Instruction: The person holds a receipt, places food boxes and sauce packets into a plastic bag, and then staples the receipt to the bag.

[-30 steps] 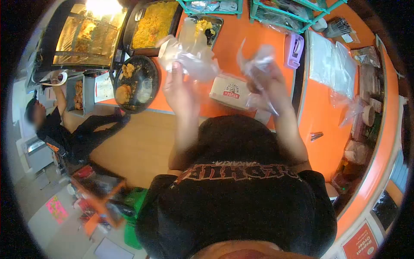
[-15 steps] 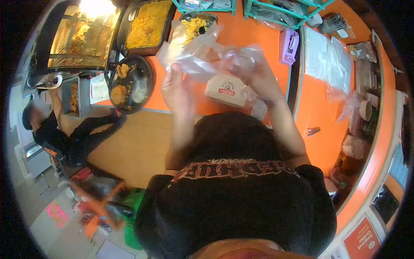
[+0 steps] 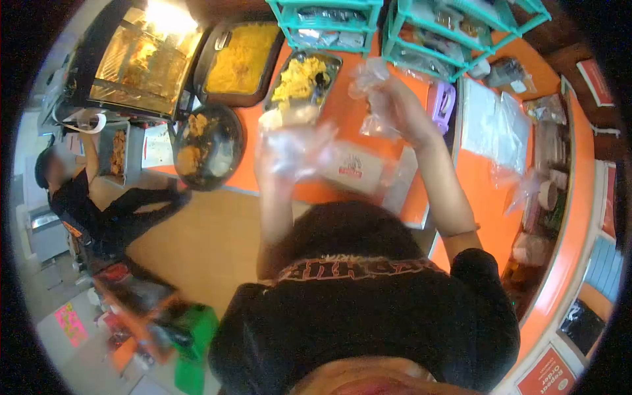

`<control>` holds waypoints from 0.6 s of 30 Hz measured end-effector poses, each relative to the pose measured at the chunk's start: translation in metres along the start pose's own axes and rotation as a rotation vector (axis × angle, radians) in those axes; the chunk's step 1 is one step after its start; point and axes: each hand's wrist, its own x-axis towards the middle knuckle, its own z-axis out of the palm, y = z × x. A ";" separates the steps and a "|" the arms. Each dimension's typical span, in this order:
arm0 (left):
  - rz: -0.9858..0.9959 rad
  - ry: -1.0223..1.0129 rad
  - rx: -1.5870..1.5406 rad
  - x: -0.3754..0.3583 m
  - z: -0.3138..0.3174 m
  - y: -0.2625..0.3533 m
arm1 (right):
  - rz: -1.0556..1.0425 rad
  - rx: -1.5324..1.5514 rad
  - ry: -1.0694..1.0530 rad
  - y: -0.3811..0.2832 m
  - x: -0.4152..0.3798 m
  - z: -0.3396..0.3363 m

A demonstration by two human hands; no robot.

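Observation:
Crumpled clear plastic [image 3: 304, 150], thin like a disposable glove or bag, covers the fingers of my left hand [image 3: 278, 172], which is blurred by motion. My right hand [image 3: 403, 113] is closed on another piece of clear plastic [image 3: 374, 79], which spills out above and below the fingers. Both hands are raised over the orange counter [image 3: 332, 192]. Between and below them lies a pale food box [image 3: 355, 170] with a printed red and dark logo. A metal tray of yellow food [image 3: 299, 80] sits just beyond my left hand.
Left of my hands are a black pan [image 3: 227, 135] with fried pieces and a larger tray of yellow food [image 3: 242, 62]. Teal racks [image 3: 329, 41] stand at the back. A purple holder [image 3: 444, 108] and plastic sheets [image 3: 490, 112] lie rightward. A person [image 3: 79, 191] works at far left.
My hands have moved apart, the left one down toward me with plastic around its fingers. The plastic that stretched between them now shows as two separate pieces. The view has shifted slightly.

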 end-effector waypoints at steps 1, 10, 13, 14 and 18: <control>0.199 0.039 0.314 0.014 -0.028 -0.042 | -0.067 0.124 -0.006 -0.015 0.021 0.002; -0.092 0.102 -0.473 -0.012 -0.004 0.069 | -0.559 -0.717 -0.081 -0.103 0.352 -0.024; -0.105 0.257 -0.498 -0.010 -0.008 0.072 | -0.546 -0.966 0.257 -0.125 0.311 0.003; -0.037 0.268 -0.448 -0.013 -0.005 0.075 | -0.505 -0.992 0.393 -0.126 0.273 0.015; 0.103 0.323 -0.008 -0.028 -0.003 0.064 | -0.762 -1.091 0.178 -0.039 0.112 0.000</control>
